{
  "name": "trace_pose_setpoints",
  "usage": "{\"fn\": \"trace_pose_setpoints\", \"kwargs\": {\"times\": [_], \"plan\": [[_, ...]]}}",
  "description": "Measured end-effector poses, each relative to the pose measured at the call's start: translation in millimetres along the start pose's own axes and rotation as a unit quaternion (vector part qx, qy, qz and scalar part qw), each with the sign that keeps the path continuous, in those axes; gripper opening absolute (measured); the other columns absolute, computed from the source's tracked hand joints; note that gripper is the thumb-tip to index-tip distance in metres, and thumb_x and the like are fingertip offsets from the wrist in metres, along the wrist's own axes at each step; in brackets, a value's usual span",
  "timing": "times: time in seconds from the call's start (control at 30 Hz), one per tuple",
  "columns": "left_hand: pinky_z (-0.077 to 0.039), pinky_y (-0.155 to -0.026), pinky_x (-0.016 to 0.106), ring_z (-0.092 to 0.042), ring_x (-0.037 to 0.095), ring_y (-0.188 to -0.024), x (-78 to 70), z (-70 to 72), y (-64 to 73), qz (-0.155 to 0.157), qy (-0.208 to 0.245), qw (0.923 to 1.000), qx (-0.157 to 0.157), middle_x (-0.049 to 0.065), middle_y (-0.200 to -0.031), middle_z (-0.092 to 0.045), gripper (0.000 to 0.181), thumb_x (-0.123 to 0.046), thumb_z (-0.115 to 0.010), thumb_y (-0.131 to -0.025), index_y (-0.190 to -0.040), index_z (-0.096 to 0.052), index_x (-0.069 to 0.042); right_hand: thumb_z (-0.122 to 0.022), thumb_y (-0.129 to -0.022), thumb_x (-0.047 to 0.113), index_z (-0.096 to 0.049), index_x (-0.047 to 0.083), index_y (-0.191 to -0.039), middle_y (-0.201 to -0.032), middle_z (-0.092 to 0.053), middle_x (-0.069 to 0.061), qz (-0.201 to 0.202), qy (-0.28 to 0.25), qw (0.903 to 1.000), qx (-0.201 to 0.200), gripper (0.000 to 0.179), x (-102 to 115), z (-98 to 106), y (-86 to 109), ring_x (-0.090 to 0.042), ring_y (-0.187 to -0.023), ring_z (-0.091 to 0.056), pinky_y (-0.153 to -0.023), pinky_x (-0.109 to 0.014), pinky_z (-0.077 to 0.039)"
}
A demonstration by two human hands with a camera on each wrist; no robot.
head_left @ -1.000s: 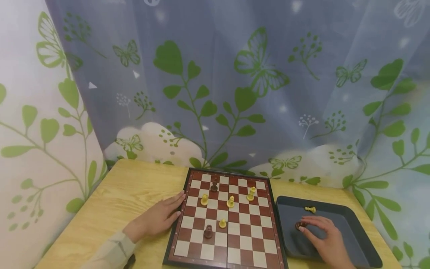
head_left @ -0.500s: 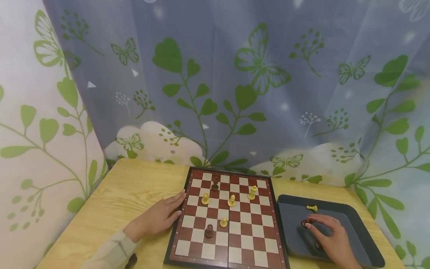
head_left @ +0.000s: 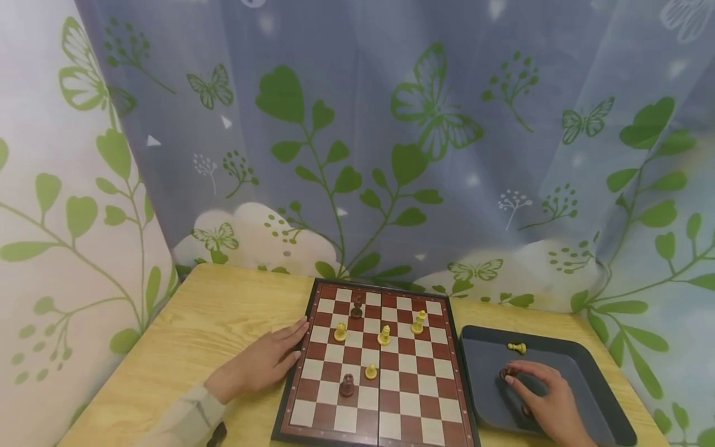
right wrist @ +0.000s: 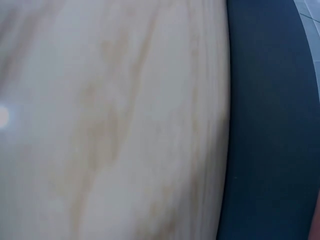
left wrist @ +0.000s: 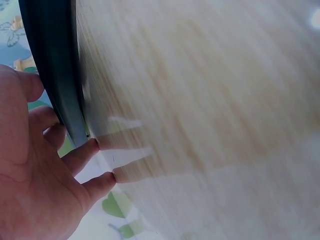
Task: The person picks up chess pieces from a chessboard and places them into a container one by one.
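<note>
My left hand (head_left: 259, 359) rests beside the left edge of a chessboard (head_left: 416, 423), fingertips touching its frame. In the left wrist view, the fingers of that hand (left wrist: 40, 170) reach to the board's dark edge (left wrist: 60, 65). My right hand (head_left: 550, 397) is over a dark grey tray (head_left: 609, 397), pinching a dark brown chess piece (head_left: 507, 373) between thumb and fingers, which partly cover it. Another dark chess piece (head_left: 526, 410) lies in the tray, half hidden by the hand. A yellow chess piece (head_left: 517, 347) lies on its side farther back.
Upright on the board are several yellow pieces, among them a small pawn (head_left: 371, 372), and two dark pieces, a rook-like one (head_left: 347, 385) in front and another (head_left: 356, 307) behind. The tray stands against the board's right side. A printed curtain (head_left: 357, 155) hangs behind the table (head_left: 223, 304).
My right hand has shifted slightly to the right with the pinched dark piece, and the second dark piece by the palm has come into view. My left hand stays in place.
</note>
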State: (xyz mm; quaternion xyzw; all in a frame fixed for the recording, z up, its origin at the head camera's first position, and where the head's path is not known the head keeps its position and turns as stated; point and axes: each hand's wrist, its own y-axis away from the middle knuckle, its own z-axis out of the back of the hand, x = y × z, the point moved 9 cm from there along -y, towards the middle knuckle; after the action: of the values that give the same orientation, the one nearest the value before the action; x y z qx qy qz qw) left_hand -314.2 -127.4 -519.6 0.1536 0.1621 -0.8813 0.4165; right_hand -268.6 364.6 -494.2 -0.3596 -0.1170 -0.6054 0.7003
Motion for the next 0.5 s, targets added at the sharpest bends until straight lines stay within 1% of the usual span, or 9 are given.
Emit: {"fn": "trace_pose_setpoints", "kwargs": {"times": [0.03,0.1,0.17,0.23,0.3,0.37,0.43,0.5], "plan": [[-0.038,-0.111,0.066,-0.041,0.043,-0.144,0.0,0.0,-0.1,0.000,0.001,1.0000,0.000,0.019,-0.164,-0.031,0.056,-0.026,-0.043,-0.109,-0.156,-0.033,0.003,-0.081,-0.086,0.012,-0.078,0.015,-0.111,-0.100,-0.076,0.002,-0.005,0.003,1.0000,0.003,0.025,-1,-1,-0.3,0.007,-0.095,-0.060,-0.085,-0.016,-0.050],[-0.038,-0.111,0.066,-0.041,0.044,-0.143,-0.4,-0.3,0.2,-0.004,0.000,1.0000,0.001,0.020,-0.163,-0.031,0.056,-0.025,-0.043,-0.109,-0.156,-0.034,0.004,-0.082,-0.087,0.015,-0.078,0.016,-0.111,-0.102,-0.076,0.002,-0.022,0.008,0.9997,0.011,0.024,-3,-2,-0.1,0.008,-0.096,-0.059,-0.088,-0.029,-0.054],[-0.039,-0.110,0.067,-0.041,0.045,-0.143,-1.1,-0.6,1.0,-0.009,0.001,1.0000,0.002,0.021,-0.163,-0.032,0.056,-0.025,-0.044,-0.109,-0.155,-0.034,0.005,-0.081,-0.087,0.018,-0.077,0.017,-0.111,-0.104,-0.075,0.000,-0.040,0.012,0.9989,0.022,0.024,-7,-5,0.7,0.008,-0.096,-0.058,-0.089,-0.044,-0.054],[-0.039,-0.110,0.066,-0.041,0.045,-0.143,-1.2,-1.2,1.3,-0.011,0.000,0.9999,0.003,0.021,-0.163,-0.032,0.055,-0.025,-0.044,-0.109,-0.155,-0.034,0.005,-0.081,-0.088,0.020,-0.077,0.017,-0.111,-0.106,-0.075,-0.001,-0.050,0.015,0.9982,0.029,0.024,-8,-6,1.3,0.006,-0.097,-0.058,-0.087,-0.054,-0.053],[-0.039,-0.110,0.066,-0.041,0.044,-0.143,-0.8,-1.1,1.3,-0.010,0.000,0.9999,0.002,0.020,-0.163,-0.031,0.056,-0.025,-0.043,-0.109,-0.156,-0.033,0.004,-0.080,-0.089,0.020,-0.077,0.016,-0.112,-0.107,-0.075,-0.002,-0.052,0.017,0.9980,0.032,0.024,-9,-6,0.9,0.005,-0.098,-0.059,-0.087,-0.055,-0.053],[-0.039,-0.110,0.066,-0.040,0.043,-0.144,0.0,-1.2,1.5,-0.006,0.000,1.0000,0.001,0.019,-0.164,-0.031,0.056,-0.026,-0.043,-0.109,-0.156,-0.033,0.003,-0.080,-0.089,0.018,-0.077,0.016,-0.112,-0.107,-0.075,-0.001,-0.049,0.019,0.9980,0.034,0.024,-8,-7,0.0,0.001,-0.097,-0.062,-0.088,-0.053,-0.055],[-0.039,-0.110,0.066,-0.040,0.042,-0.145,1.5,-1.5,0.9,0.000,0.000,1.0000,0.005,0.018,-0.164,-0.030,0.056,-0.027,-0.043,-0.110,-0.157,-0.033,0.002,-0.080,-0.089,0.019,-0.077,0.016,-0.113,-0.107,-0.075,-0.001,-0.052,0.020,0.9976,0.042,0.024,-9,-7,-1.4,-0.007,-0.098,-0.066,-0.089,-0.052,-0.056],[-0.039,-0.109,0.068,-0.040,0.043,-0.144,1.8,-0.4,-0.5,0.001,0.001,1.0000,0.006,0.018,-0.164,-0.030,0.056,-0.027,-0.043,-0.109,-0.156,-0.033,0.003,-0.079,-0.090,0.022,-0.077,0.015,-0.114,-0.110,-0.075,-0.003,-0.062,0.018,0.9965,0.052,0.026,-12,-9,-3.1,-0.017,-0.102,-0.067,-0.091,-0.054,-0.054]]}}
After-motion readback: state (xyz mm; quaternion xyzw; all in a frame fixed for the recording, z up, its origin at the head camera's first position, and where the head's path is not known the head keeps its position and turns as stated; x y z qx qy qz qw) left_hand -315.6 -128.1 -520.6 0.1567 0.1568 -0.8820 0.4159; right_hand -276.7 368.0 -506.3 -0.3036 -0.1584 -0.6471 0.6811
